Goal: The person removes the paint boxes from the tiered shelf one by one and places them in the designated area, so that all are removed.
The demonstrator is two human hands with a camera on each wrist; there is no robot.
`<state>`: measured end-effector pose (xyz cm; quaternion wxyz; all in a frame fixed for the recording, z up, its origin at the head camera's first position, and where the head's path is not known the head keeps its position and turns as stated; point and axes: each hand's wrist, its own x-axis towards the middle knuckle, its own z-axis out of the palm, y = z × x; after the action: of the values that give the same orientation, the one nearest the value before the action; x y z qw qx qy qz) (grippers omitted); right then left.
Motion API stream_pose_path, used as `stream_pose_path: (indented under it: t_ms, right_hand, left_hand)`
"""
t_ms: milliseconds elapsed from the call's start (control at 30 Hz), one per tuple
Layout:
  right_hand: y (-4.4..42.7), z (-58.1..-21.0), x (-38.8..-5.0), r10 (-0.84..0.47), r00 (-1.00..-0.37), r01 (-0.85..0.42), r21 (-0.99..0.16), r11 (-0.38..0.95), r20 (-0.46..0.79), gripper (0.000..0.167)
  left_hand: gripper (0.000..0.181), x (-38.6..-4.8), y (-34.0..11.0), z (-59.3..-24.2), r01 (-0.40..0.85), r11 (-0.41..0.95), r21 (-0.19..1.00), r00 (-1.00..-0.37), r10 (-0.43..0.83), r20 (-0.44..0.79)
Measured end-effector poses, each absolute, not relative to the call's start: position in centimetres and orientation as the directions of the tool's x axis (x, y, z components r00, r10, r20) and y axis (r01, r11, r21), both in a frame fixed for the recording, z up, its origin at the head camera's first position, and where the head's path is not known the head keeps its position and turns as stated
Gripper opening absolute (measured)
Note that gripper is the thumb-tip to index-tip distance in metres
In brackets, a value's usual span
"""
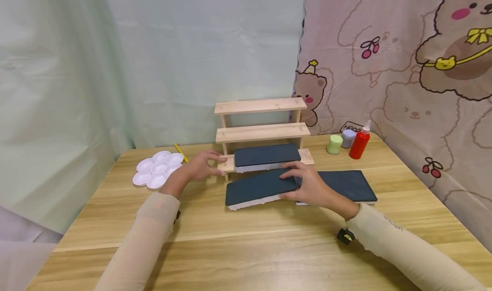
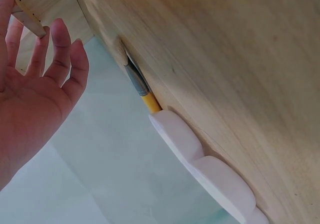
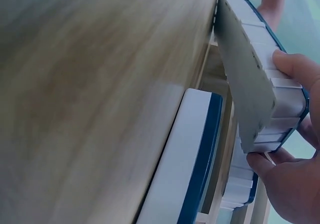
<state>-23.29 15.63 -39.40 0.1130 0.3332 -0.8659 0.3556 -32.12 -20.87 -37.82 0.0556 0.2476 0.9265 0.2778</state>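
My left hand (image 1: 200, 165) holds the left end of the lowest step of a light wooden three-tier rack (image 1: 263, 132), fingers above and thumb below. With my right hand (image 1: 309, 185) I grip the right end of a flat white box with a dark blue lid (image 1: 255, 189). In the right wrist view this box (image 3: 250, 74) is tilted, with its underside off the table at the gripped end. A similar lidded box (image 1: 267, 155) sits on the rack's lowest step. Another one (image 1: 344, 185) lies flat on the table, partly behind my right hand and forearm.
A white flower-shaped palette (image 1: 158, 168) lies at the left, with a yellow-handled paintbrush (image 2: 150, 100) beside it. At the back right stand a green jar (image 1: 335, 145), a lilac jar (image 1: 348, 138) and a red squeeze bottle (image 1: 359, 143). Curtains (image 1: 192, 60) hang behind the table.
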Motion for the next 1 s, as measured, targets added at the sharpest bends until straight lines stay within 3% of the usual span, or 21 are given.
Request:
stream_pose_path:
  t_ms: [1000]
  right_hand:
    - [15.82, -39.37, -23.45, -0.572, -0.773, -0.612, -0.560, 0.559, 0.274, 0.045]
  left_hand:
    - [0.057, -32.14, -20.99, -37.72, 0.425, 0.720, 0.549, -0.872, 0.488, 0.035]
